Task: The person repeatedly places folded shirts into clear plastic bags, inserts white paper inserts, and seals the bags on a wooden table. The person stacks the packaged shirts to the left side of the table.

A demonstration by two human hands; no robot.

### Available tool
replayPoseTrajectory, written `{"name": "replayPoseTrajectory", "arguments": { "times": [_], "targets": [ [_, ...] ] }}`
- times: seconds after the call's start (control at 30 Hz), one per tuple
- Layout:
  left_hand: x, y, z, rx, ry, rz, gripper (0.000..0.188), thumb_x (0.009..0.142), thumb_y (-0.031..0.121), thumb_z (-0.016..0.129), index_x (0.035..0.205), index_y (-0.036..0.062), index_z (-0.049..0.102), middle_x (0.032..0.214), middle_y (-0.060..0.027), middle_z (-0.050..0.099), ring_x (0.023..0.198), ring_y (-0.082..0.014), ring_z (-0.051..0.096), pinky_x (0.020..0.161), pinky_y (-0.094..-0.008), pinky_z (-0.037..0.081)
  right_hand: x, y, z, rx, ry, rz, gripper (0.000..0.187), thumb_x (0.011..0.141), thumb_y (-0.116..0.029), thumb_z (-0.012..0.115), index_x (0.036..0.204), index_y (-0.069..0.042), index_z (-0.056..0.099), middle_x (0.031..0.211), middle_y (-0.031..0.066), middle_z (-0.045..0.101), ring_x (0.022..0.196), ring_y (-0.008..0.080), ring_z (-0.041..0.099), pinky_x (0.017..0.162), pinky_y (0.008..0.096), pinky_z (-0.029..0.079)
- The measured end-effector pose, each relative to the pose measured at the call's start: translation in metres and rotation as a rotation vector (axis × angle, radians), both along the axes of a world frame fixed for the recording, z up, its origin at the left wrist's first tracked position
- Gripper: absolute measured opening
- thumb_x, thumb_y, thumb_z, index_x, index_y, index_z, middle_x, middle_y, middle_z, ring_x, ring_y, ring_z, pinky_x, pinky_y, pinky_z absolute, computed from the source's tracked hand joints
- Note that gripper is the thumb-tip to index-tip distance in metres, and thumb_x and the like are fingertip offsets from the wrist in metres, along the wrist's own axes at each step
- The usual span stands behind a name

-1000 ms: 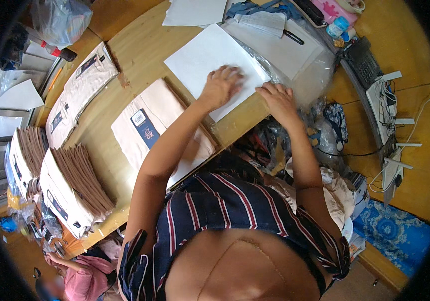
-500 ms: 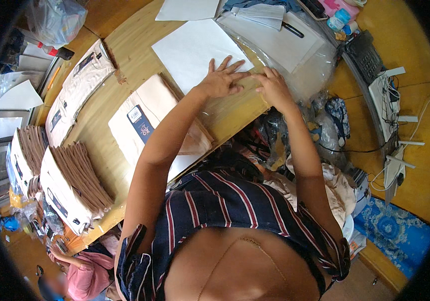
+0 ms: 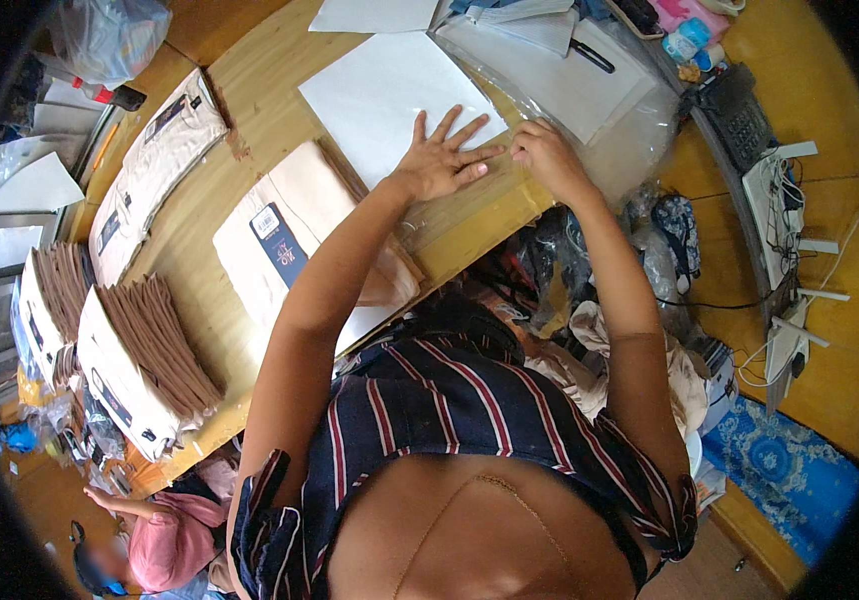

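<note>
My left hand lies flat with fingers spread, over the lower right corner of a white sheet and the clear film beside it. To its right, my right hand is closed, fingertips and thumb pinched at the edge of a clear plastic bag; the exact grip is partly hidden by the fingers. Left of my left forearm lies a folded cream garment with a dark blue tag. Part of the garment is behind my forearm.
Stacks of folded cream and brown garments stand along the table's left side, with more tagged garments beyond. At upper right are papers under clear plastic and a black telephone. A person in pink sits at lower left.
My left hand's fingers have spread wider. The right hand has curled its fingers in more and shifted slightly. At lower left, the other person's arm has moved.
</note>
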State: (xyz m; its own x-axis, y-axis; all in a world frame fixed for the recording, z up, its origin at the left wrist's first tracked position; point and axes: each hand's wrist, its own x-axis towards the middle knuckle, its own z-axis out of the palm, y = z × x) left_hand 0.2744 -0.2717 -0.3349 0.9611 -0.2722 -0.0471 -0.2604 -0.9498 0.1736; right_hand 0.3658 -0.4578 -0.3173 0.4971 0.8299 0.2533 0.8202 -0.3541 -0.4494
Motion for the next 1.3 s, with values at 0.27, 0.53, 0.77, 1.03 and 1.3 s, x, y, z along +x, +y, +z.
{"name": "replayPoseTrajectory", "arguments": {
  "times": [0.27, 0.53, 0.77, 1.03, 1.3],
  "targets": [
    [-0.001, -0.003, 0.002, -0.041, 0.044, 0.022, 0.048, 0.085, 0.055, 0.012, 0.126, 0.0398, 0.031, 0.14, 0.0068, 0.01, 0.13, -0.0227, 0.0, 0.099, -0.0564, -0.004, -0.025, -0.014, -0.013, 0.165, -0.328, -0.011, 0.015, 0.067, -0.002, 0.052, 0.082, -0.001, 0.055, 0.085, 0.0109, 0.054, 0.081, 0.0271, 0.05, 0.073, 0.0339, 0.042],
    [0.001, -0.003, 0.006, -0.042, 0.098, 0.115, 0.049, 0.084, 0.055, 0.009, 0.127, 0.0401, 0.029, 0.14, 0.0061, 0.009, 0.13, -0.0224, -0.001, 0.099, -0.0551, -0.005, -0.052, -0.035, -0.003, 0.1, -0.419, -0.045, 0.019, 0.068, -0.004, 0.05, 0.087, 0.002, 0.053, 0.09, 0.0131, 0.052, 0.087, 0.0282, 0.05, 0.076, 0.0343, 0.042],
    [0.0, 0.009, 0.004, -0.125, -0.041, 0.121, 0.045, 0.086, 0.053, 0.018, 0.126, 0.0384, 0.031, 0.14, 0.0028, 0.011, 0.129, -0.0263, 0.005, 0.097, -0.0605, 0.002, -0.065, -0.047, -0.01, 0.135, -0.157, -0.122, 0.023, 0.069, -0.007, 0.055, 0.092, -0.003, 0.054, 0.088, 0.0119, 0.053, 0.085, 0.0272, 0.049, 0.075, 0.0377, 0.04],
    [-0.03, 0.03, -0.004, 0.111, -0.088, 0.251, 0.049, 0.082, 0.059, 0.015, 0.128, 0.0413, 0.024, 0.14, 0.0031, 0.011, 0.128, -0.0317, 0.004, 0.094, -0.0647, 0.005, -0.065, -0.007, 0.028, -0.173, -0.284, -0.293, 0.02, 0.067, -0.021, 0.064, 0.085, -0.013, 0.06, 0.098, 0.0083, 0.049, 0.088, 0.025, 0.045, 0.075, 0.0385, 0.035],
    [-0.028, 0.031, -0.007, 0.123, -0.078, 0.273, 0.051, 0.082, 0.059, 0.013, 0.129, 0.0411, 0.022, 0.14, 0.0038, 0.01, 0.128, -0.0311, 0.003, 0.094, -0.064, 0.004, -0.067, -0.022, 0.032, 0.081, -0.319, -0.242, 0.01, 0.061, -0.019, 0.068, 0.07, -0.017, 0.065, 0.097, -0.003, 0.055, 0.095, 0.02, 0.045, 0.082, 0.0388, 0.029]
  ]
}}
